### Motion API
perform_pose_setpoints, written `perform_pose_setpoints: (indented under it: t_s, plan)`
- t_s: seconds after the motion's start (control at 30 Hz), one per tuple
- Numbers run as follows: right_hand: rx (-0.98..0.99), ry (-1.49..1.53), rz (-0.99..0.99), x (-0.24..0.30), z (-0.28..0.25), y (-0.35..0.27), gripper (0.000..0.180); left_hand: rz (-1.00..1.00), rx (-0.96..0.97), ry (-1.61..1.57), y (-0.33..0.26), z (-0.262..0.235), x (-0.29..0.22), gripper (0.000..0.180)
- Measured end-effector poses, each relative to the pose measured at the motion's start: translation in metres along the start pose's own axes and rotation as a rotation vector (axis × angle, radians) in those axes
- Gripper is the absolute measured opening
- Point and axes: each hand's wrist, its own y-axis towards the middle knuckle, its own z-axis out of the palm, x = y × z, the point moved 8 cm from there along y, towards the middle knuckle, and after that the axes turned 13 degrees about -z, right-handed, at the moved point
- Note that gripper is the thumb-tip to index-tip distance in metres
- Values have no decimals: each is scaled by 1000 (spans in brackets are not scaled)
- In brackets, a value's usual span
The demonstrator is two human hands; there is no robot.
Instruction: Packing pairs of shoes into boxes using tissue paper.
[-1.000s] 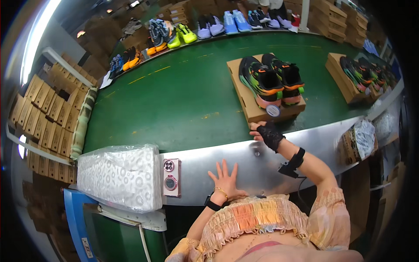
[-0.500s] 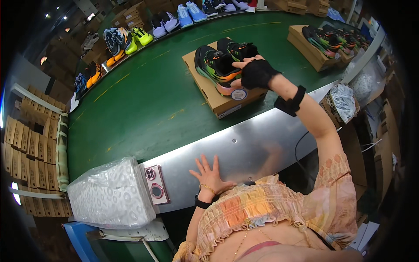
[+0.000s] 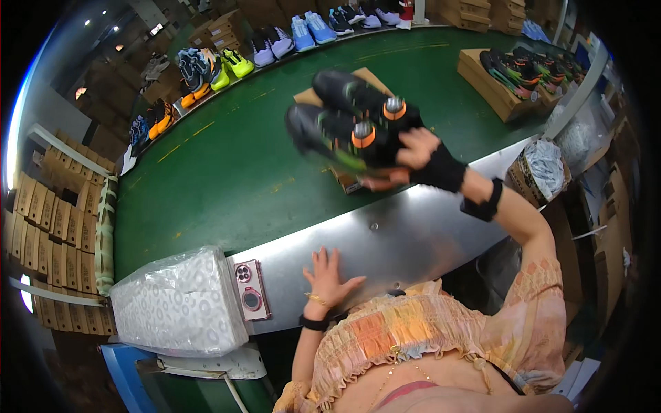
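My right hand point(image 3: 432, 160), in a black fingerless glove, grips a pair of black sneakers point(image 3: 341, 127) by their heel ends. The shoes have green and orange accents and are tilted, with their toes toward the far left; motion blurs them a little. Below and behind them, mostly covered, a brown shoebox point(image 3: 372, 78) rests on the green belt. My left hand point(image 3: 326, 279) lies flat on the metal edge point(image 3: 358, 237) with its fingers spread, holding nothing. Just left of it is a pink phone point(image 3: 250, 289) with a ring on its back.
A plastic-wrapped white patterned pack point(image 3: 179, 303) sits at the near left. Several sneakers point(image 3: 303, 33) line the belt's far edge. At the far right, more black sneakers point(image 3: 513, 69) stand on a shoebox point(image 3: 492, 89). A carton of crumpled paper point(image 3: 544, 165) stands beside the belt.
My right hand has lifted the sneakers off the shoebox, tipped them and drawn them nearer. My left hand has stayed on the metal edge.
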Motion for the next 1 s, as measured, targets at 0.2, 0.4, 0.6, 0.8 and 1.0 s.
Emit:
perform_pose_setpoints:
  t_s: [0.2,0.4,0.6,0.8,1.0]
  plan:
    - [-71,199,-395,115,-42,-16,20,-192,-363,-696,14,-119,86,62]
    - [237,497,-398,142,11,-49,19,13,-222,-966,62,-173,2,58]
    - [476,1200,51,106,22,-17,21,-298,219,-986,154,-97,-12,59]
    - [55,71,265,-5,63,-7,61,-197,511,-1129,193,-72,-47,48]
    - [-6,161,495,-43,77,-14,64,-66,344,-1028,158,-115,-117,52]
